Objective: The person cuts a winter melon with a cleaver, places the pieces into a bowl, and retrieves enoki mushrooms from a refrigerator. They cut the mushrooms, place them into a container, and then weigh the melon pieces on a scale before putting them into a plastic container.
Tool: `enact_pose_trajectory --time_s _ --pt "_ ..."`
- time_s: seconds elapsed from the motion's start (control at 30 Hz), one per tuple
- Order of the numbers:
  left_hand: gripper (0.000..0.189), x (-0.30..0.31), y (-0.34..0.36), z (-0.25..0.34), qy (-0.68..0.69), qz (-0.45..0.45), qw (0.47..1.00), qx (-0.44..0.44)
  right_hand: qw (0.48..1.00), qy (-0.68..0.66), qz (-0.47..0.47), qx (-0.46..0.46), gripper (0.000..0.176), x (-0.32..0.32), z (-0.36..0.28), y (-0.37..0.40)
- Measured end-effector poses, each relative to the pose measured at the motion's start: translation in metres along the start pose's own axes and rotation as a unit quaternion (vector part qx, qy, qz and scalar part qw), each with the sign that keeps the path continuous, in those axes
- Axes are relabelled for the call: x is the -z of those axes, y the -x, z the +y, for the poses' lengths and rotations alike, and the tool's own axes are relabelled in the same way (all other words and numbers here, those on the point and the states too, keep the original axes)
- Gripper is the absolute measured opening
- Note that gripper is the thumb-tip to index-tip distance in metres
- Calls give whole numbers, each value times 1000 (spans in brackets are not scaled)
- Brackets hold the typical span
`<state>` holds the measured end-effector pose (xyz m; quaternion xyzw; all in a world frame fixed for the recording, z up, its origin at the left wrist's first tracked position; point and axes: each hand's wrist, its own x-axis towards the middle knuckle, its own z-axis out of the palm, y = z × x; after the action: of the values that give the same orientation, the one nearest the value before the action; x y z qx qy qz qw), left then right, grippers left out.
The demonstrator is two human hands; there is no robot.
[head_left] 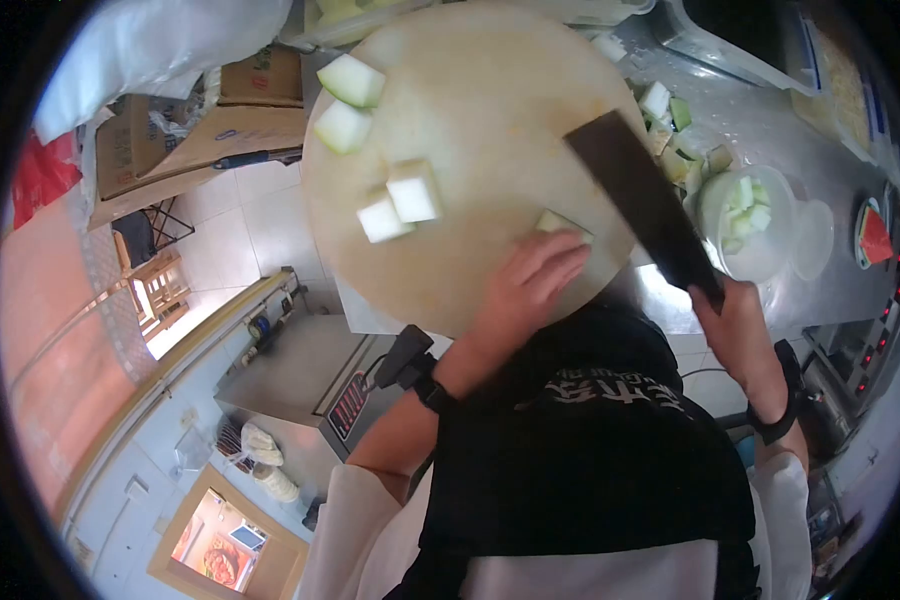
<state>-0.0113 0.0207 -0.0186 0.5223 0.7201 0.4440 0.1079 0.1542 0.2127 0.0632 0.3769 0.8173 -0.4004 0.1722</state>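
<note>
A cleaver [645, 195] with a broad dark blade is gripped at its handle by my right hand [735, 320]. Its blade tilts over the right edge of a round cutting board [480, 130]. My left hand [538, 275], fingers curled together, rests on a piece of pale melon with green rind [564, 222] near the board's front right; the fingers hide part of it. Two rind-on melon pieces [351, 80] lie at the board's upper left. Below them, two white melon blocks [413, 190] sit touching each other.
Right of the board, cut chunks and rind scraps [682, 160] lie on the metal counter [745, 110]. A clear round tub [720, 215] holds melon pieces, with a clear lid [813, 240] beside it. Cardboard boxes [205, 125] stand left. Plastic containers [740, 35] line the back right.
</note>
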Motion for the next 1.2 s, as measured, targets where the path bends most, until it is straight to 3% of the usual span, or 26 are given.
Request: enact_pose_trajectory --time_s 0.03,0.07,0.13,0.2,0.23,0.3,0.43,0.5,0.6,0.63,0.7,0.83,0.9,0.93,1.0,1.1,1.2 --pt "38 6 -4 2 -3 1 1000 -6 999 -20 6 -40 20 3 -1 1" --pt "44 15 -10 6 -64 -7 998 16 997 -33 73 -11 19 1 5 5" --pt "50 21 -9 7 -127 -14 991 32 994 -52 57 -74 20 5 13 13" --pt "66 16 5 0 32 -59 986 155 991 -77 45 -101 21 4 15 28" --pt "66 17 7 6 31 -58 986 152 988 -95 37 -113 21 2 16 37" --pt "72 18 13 22 101 -58 950 290 985 -115 32 -121 20 -7 21 52" --pt "74 9 25 35 140 -96 923 346 982 -132 4 -132 20 -23 29 70" --pt "70 7 16 36 -60 -20 986 154 987 -129 14 -92 22 -33 37 74" --pt "65 -2 10 15 -49 -80 992 89 993 -92 8 -76 25 -35 37 76" --pt "65 -4 9 18 -50 -80 992 87 995 -79 11 -66 25 -36 37 76" --pt "63 -12 9 27 -1 -36 966 255 997 -64 17 -48 26 -37 39 77" --pt "56 -14 6 35 -25 -13 962 271 998 -39 57 4 31 -42 39 79" --pt "44 -13 6 33 -68 83 990 89 995 -27 85 53 35 -41 38 78" --pt "44 -11 5 30 -67 82 990 90 988 -14 114 102 40 -41 37 77" --pt "30 -6 5 25 -63 3 996 -64 990 19 95 104 45 -31 33 76" --pt "22 -8 7 23 -99 -6 993 -66 988 69 66 123 50 -14 27 73" --pt "28 -11 11 19 -78 8 995 -57 985 101 42 133 53 -5 29 71"
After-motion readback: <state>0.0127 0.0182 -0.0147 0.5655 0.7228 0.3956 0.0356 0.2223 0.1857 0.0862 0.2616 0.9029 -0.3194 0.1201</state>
